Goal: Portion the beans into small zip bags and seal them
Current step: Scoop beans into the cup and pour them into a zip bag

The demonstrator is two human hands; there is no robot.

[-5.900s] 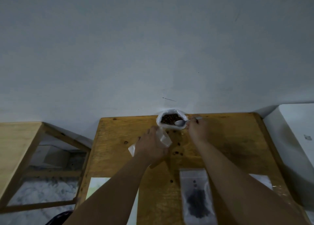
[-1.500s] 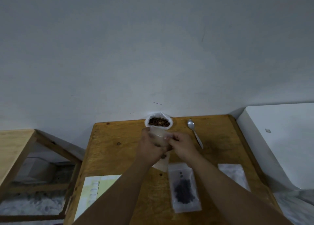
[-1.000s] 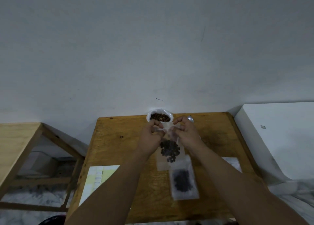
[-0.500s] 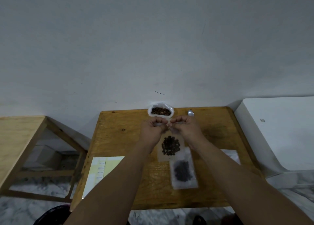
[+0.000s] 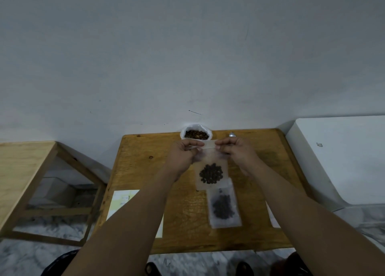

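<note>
Both hands hold a small zip bag (image 5: 210, 171) above the wooden table (image 5: 145, 171). The left hand (image 5: 183, 157) and right hand (image 5: 239, 153) each pinch its top strip. Dark beans (image 5: 210, 173) fill its lower part. A second filled bag (image 5: 224, 208) lies nearer. An open bag of beans (image 5: 195, 133) stands at the far edge.

A single wide-angle camera worn on the head looks forward and down onto the near wooden table (image 5: 145, 171), facing the grey wall (image 5: 187, 46) behind it.
</note>
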